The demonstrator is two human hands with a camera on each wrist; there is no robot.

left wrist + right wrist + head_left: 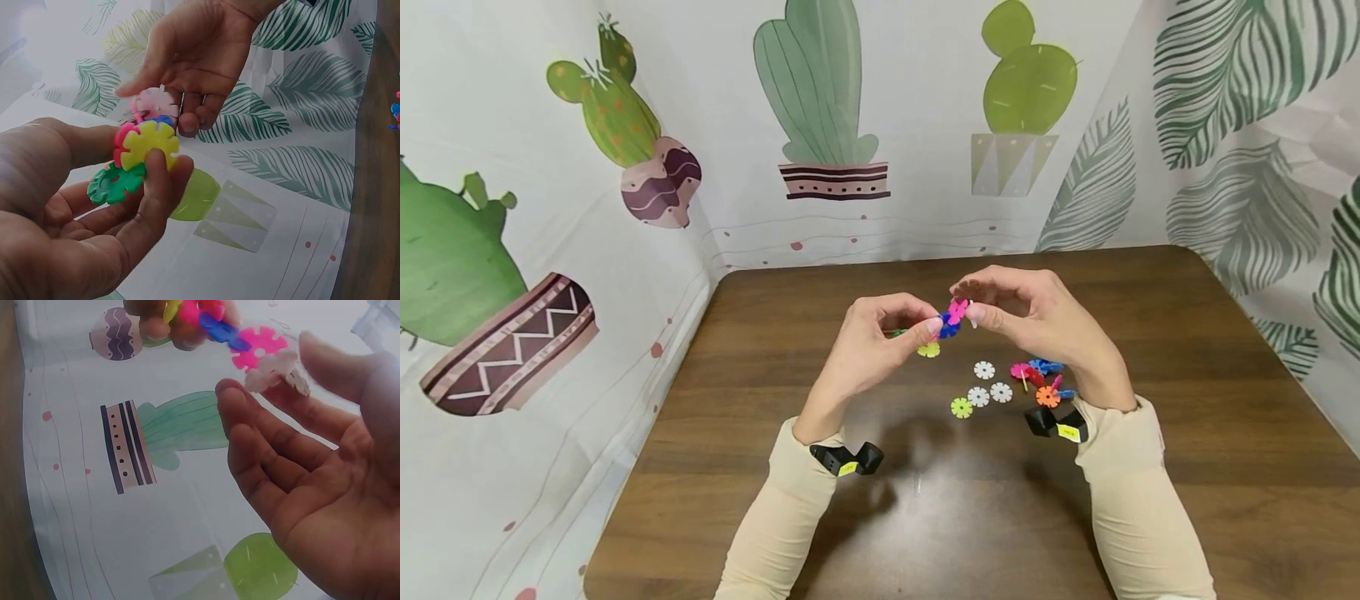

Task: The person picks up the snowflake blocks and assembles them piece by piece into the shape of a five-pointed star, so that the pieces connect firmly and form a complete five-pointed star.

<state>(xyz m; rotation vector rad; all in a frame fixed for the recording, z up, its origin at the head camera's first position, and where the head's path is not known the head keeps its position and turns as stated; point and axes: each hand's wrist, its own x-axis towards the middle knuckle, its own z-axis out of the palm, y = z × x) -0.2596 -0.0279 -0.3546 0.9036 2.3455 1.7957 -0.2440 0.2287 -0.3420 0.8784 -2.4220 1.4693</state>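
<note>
A short chain of interlocking flower-shaped plastic discs hangs in the air between the hands. Its yellow disc point(139, 145), green disc point(115, 184), blue disc point(220, 330) and bright pink disc point(957, 311) are slotted into one another. My left hand point(880, 337) pinches the chain near the yellow disc with thumb and finger. At the other end sits a white disc point(270, 370), partly blurred beside the pink one. My right hand point(1037, 317) reaches round that end, fingertips right at the white disc and its straight thumb raised a little apart from it.
On the brown table point(1187, 333) lie loose white discs point(984, 370) and a yellow-green disc point(961, 407). A cluster of linked pink, blue, red and orange pieces point(1047, 397) lies below the right hand. Behind the table hangs a printed cloth point(925, 83).
</note>
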